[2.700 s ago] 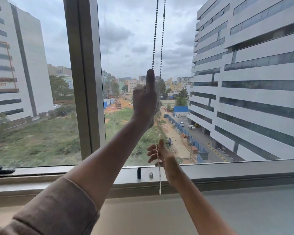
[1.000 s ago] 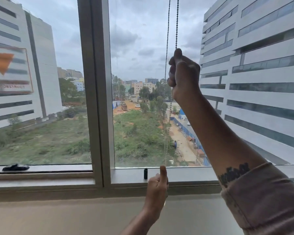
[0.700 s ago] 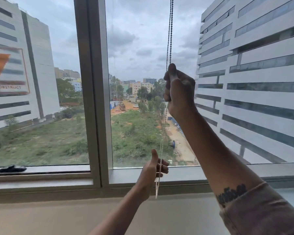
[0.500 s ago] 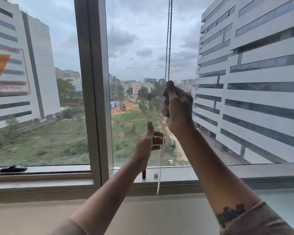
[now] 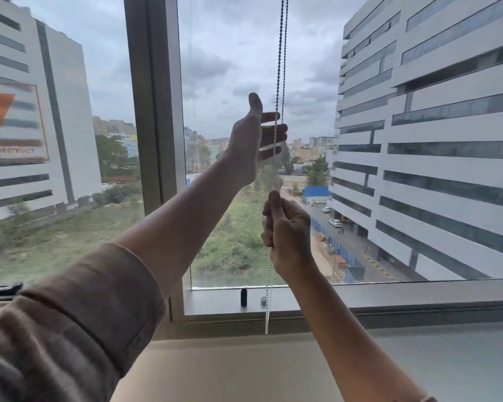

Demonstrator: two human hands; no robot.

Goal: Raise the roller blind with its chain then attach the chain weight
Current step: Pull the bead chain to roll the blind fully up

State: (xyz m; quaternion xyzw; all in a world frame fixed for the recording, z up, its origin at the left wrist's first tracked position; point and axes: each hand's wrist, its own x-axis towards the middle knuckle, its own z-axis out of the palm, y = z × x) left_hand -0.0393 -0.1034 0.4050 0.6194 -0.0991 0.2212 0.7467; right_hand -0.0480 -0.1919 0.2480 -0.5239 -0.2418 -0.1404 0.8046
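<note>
While we pull: we swap hands on the chain [image 5: 282, 53], one after the other.
Change: half a second back our right hand [image 5: 288, 230] was up near the middle of the frame and our left hand [image 5: 253, 140] was lower; now they have traded places.
Right hand: it is low now, a bit right of the middle, shut in a tight fist on the chain.
Left hand: it is up high in the middle, spread wide, thumb up, fingers [image 5: 273, 132] reaching behind the two strands. It does not hold yet.
Chain: it comes down from the top of the frame, runs past both hands, and its loose end hangs below the sill [image 5: 389, 297].
Blind: we cannot see it. We think it is high up, out of the picture.
Weight parts: a small black tube [image 5: 244, 297] and a tiny silver piece [image 5: 263, 300] stand on the sill at lower middle, just beside the chain. We think these are the weight.
What it means: we think we are in the pulling part. Our left hand should close next, then pull down. The weight is not on yet.
</note>
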